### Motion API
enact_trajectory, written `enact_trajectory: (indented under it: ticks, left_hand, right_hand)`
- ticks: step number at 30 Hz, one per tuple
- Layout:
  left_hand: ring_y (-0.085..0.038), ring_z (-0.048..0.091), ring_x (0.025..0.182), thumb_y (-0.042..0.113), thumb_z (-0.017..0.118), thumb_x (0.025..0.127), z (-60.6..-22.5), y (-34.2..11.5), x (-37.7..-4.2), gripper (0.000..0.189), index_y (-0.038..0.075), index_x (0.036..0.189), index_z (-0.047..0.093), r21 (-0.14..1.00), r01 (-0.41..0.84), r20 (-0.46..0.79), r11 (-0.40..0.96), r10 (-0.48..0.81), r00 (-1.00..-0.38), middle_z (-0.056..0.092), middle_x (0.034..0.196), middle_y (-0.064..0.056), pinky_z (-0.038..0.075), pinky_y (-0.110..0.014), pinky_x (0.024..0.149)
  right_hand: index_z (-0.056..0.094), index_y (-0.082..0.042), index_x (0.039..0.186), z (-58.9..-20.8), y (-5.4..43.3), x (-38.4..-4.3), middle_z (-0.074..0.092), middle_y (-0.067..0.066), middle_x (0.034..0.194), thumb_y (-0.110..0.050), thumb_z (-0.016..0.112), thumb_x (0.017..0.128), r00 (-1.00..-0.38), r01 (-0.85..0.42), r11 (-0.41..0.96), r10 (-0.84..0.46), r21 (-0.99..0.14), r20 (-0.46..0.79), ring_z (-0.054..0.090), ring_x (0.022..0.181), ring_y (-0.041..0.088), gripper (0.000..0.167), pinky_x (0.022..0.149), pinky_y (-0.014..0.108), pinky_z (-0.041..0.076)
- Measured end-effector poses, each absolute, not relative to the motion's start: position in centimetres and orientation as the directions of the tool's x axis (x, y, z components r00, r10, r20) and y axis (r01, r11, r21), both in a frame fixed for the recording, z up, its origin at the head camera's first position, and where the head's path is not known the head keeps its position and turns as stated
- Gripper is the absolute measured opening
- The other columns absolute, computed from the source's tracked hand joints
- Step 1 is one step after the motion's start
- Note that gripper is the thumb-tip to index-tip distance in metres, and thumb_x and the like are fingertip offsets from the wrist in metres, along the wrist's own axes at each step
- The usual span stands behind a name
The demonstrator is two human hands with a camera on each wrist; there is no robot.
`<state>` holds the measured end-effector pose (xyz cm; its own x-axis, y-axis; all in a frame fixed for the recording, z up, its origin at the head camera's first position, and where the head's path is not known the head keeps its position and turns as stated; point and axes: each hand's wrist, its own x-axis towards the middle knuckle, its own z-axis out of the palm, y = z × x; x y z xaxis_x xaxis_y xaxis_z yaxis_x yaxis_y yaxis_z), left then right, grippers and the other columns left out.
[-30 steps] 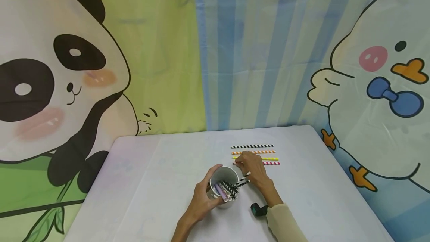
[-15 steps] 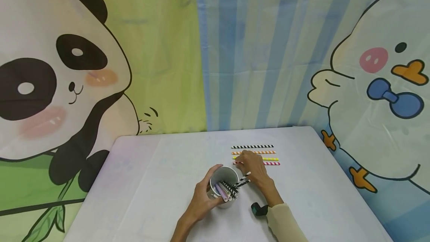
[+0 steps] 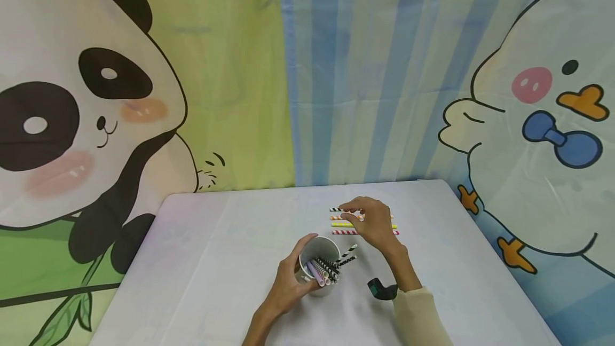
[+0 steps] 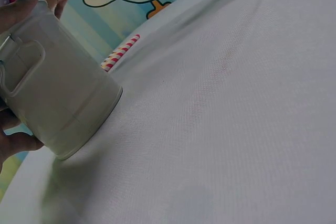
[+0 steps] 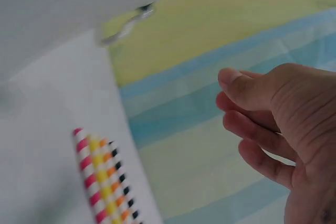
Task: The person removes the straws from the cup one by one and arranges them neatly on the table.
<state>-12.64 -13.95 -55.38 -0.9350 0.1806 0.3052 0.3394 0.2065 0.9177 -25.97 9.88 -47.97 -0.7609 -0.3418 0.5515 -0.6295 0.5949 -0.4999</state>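
My left hand (image 3: pixel 288 284) grips a pale metal cup (image 4: pixel 68 82) with a small side handle, tilted over the white table. Inside lean several paper straws (image 3: pixel 324 271), purple, patterned and black-and-white, some jutting past the rim on the right. My right hand (image 3: pixel 377 226) hovers over a row of laid-out straws, fingers loosely bent and nothing between them. That row runs from a red-striped straw (image 3: pixel 345 232) nearest me through a yellow one (image 3: pixel 342 225) and an orange-striped one (image 3: pixel 337 218) to a black-striped one (image 3: pixel 335 209); the hand partly hides them in the head view.
The white table (image 3: pixel 230 260) ends at a curtain backdrop with a panda (image 3: pixel 129 73) on the left and a white duck (image 3: pixel 543 175) on the right. A small black device (image 3: pixel 381 289) sits by the right wrist.
My right hand has let go of the red-striped straw, risen from the row and shifted slightly right and away from me. The left hand keeps the cup in the same place.
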Motion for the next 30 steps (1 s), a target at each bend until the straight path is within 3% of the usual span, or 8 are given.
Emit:
enact_trajectory:
  ticks: [3,6,11,14,19,24,30]
  left_hand:
    - [-0.041,0.062,0.141,0.010,0.086,0.080,-55.4,-14.0,-12.6,0.101,0.030,0.168,0.040,0.918,0.336,0.302,0.210,0.178,-0.937,0.061,0.157,-0.007,0.050,-0.057,0.120]
    - [-0.041,0.063,0.140,0.011,0.086,0.080,-55.4,-14.0,-12.6,0.101,0.032,0.168,0.040,0.916,0.340,0.306,0.213,0.178,-0.935,0.062,0.157,-0.008,0.050,-0.058,0.120]
    - [-0.040,0.062,0.142,0.012,0.084,0.081,-55.4,-14.0,-12.6,0.100,0.035,0.167,0.039,0.921,0.328,0.293,0.211,0.181,-0.939,0.061,0.157,-0.009,0.050,-0.059,0.120]
    - [-0.037,0.062,0.142,0.013,0.085,0.081,-55.4,-13.9,-12.6,0.099,0.037,0.166,0.039,0.922,0.321,0.286,0.214,0.181,-0.941,0.062,0.157,-0.007,0.051,-0.060,0.119]
    - [-0.031,0.065,0.139,0.022,0.088,0.083,-55.3,-13.9,-12.7,0.095,0.037,0.165,0.041,0.919,0.326,0.291,0.223,0.178,-0.940,0.062,0.157,-0.001,0.054,-0.058,0.115]
    - [-0.021,0.064,0.139,0.026,0.088,0.083,-55.3,-14.0,-12.7,0.094,0.034,0.165,0.043,0.917,0.327,0.292,0.229,0.176,-0.940,0.061,0.158,0.005,0.055,-0.046,0.114]
    - [-0.020,0.062,0.142,0.030,0.089,0.087,-55.3,-14.0,-12.7,0.092,0.027,0.166,0.043,0.910,0.339,0.303,0.240,0.174,-0.937,0.060,0.158,0.003,0.054,-0.038,0.115]
  right_hand:
    - [0.088,-0.018,0.106,-45.8,10.1,-25.4,0.084,-0.002,0.103,-0.009,0.091,0.088,-0.742,-0.669,0.478,-0.384,-0.569,0.550,0.078,0.094,0.019,0.021,0.079,0.042,0.064]
    - [0.087,-0.017,0.108,-44.2,10.3,-24.8,0.084,0.001,0.107,-0.004,0.088,0.089,-0.699,-0.706,0.329,-0.462,-0.627,0.545,0.078,0.102,0.021,0.022,0.088,0.040,0.064]
    - [0.087,-0.015,0.111,-42.1,10.1,-23.4,0.084,0.004,0.111,0.000,0.086,0.090,-0.581,-0.723,0.111,-0.632,-0.682,0.513,0.077,0.111,0.023,0.026,0.099,0.033,0.062]
    - [0.087,-0.015,0.111,-41.2,9.9,-22.4,0.083,0.005,0.113,0.001,0.084,0.091,-0.503,-0.704,0.034,-0.730,-0.709,0.464,0.077,0.112,0.024,0.025,0.098,0.034,0.063]
    - [0.087,-0.014,0.110,-40.1,9.3,-21.0,0.083,0.006,0.117,0.005,0.081,0.092,-0.409,-0.670,0.005,-0.837,-0.743,0.363,0.077,0.113,0.021,0.026,0.098,0.035,0.064]
    - [0.088,-0.011,0.109,-39.7,8.5,-20.2,0.083,0.008,0.118,0.010,0.081,0.089,-0.323,-0.692,0.021,-0.903,-0.721,0.284,0.076,0.118,0.018,0.029,0.106,0.036,0.061]
    - [0.088,-0.014,0.104,-39.6,7.8,-19.7,0.084,-0.001,0.115,0.009,0.082,0.090,-0.251,-0.725,0.057,-0.950,-0.686,0.186,0.075,0.115,0.008,0.028,0.105,0.031,0.060]
